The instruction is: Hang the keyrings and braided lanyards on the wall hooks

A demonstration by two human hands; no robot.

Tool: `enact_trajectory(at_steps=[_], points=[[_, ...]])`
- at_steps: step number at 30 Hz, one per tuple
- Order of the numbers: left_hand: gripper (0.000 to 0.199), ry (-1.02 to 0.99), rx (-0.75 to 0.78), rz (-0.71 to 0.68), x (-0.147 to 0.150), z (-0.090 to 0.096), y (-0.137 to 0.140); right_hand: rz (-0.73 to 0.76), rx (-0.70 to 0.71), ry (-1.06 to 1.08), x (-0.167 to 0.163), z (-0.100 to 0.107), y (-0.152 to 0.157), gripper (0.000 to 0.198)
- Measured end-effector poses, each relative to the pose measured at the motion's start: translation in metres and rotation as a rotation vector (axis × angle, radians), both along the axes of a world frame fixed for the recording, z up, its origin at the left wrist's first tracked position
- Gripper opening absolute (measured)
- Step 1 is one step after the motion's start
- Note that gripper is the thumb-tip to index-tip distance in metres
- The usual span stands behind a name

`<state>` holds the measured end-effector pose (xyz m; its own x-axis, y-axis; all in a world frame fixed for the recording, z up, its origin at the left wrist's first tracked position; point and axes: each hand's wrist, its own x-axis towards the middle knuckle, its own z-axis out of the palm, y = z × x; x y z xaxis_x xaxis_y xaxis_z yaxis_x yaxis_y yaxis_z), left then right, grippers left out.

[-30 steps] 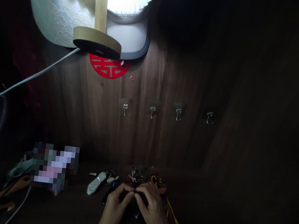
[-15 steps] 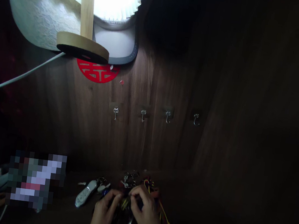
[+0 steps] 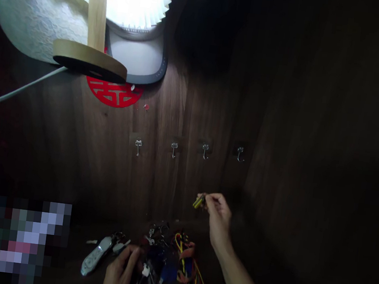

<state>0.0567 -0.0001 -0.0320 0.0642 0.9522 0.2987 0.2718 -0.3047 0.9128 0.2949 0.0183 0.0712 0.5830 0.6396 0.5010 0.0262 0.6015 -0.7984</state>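
My right hand (image 3: 219, 215) is raised in front of the wood panel, below the hooks. Its fingertips pinch a small yellow-green object (image 3: 198, 201), whose exact kind I cannot make out. Low in the view, my left hand (image 3: 121, 269) has its thumb and fingers pressed together beside a bunch of keys (image 3: 146, 271); what is between them is hidden. A blue-headed key (image 3: 169, 273) lies right of that bunch. Near it is a tangle of coloured cords (image 3: 194, 271) with a brown strap. A silver-white remote-like fob (image 3: 97, 255) rests left of my left hand, with more keys (image 3: 120, 245) beside it.
Several metal hooks, such as this one (image 3: 205, 151), are fixed in a row on the wood panel (image 3: 157, 179). A lit lamp (image 3: 90, 61) and caps (image 3: 136, 55) are at upper left, above a red paper cutout (image 3: 114, 93). A white cable (image 3: 19, 91) runs left.
My right hand has moved up and right, away from my left hand, carrying the yellow-green object. My left hand stays low by the keys. The view has shifted slightly.
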Motion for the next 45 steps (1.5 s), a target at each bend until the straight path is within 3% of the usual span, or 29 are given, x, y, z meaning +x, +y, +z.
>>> enact_trajectory(at_steps=[8,13,18,24,34,45], points=[[0.050,0.007,0.000,0.005,0.002,0.002,-0.002,-0.116,0.176,-0.038,0.029,0.055,0.029,0.022],[0.048,0.007,-0.017,0.022,0.003,0.002,-0.002,-0.006,0.117,-0.032,0.028,0.080,0.044,0.022],[0.047,-0.001,-0.019,0.008,0.003,0.002,-0.003,0.038,0.050,-0.003,0.031,0.087,0.058,0.022],[0.047,-0.001,-0.026,-0.001,0.004,0.004,-0.002,0.093,-0.025,0.096,0.033,0.077,0.068,0.026],[0.048,0.011,-0.050,0.026,0.004,0.002,-0.002,0.207,-0.002,0.133,0.034,0.054,0.068,0.030],[0.041,-0.016,-0.014,0.003,0.003,0.008,-0.007,0.228,-0.142,0.131,0.024,-0.002,0.042,0.031]])
